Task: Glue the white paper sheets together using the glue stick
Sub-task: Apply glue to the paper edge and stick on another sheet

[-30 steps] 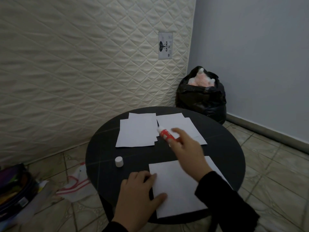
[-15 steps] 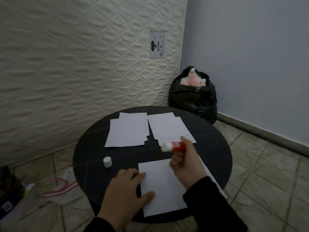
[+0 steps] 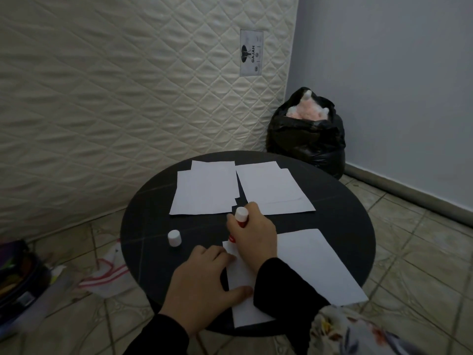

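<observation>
My right hand (image 3: 252,233) grips a red and white glue stick (image 3: 240,217), held upright with its lower end at the top left corner of the near white sheet (image 3: 304,262). My left hand (image 3: 202,283) lies flat, fingers spread, on that sheet's left edge. The glue stick's white cap (image 3: 174,238) stands alone on the round black table (image 3: 146,221), left of my hands. Two overlapping piles of white paper lie further back: a left pile (image 3: 204,192) and a right pile (image 3: 271,188).
A quilted mattress (image 3: 128,85) leans against the wall behind the table. A black plastic bag (image 3: 307,137) with something pink inside stands in the corner. On the tiled floor to the left lie a white and red bag (image 3: 107,275) and a dark case (image 3: 18,280).
My right hand swung the glue stick from over the far sheets back and down to the near sheet's top left corner, turning it upright. My left hand stayed on the sheet.
</observation>
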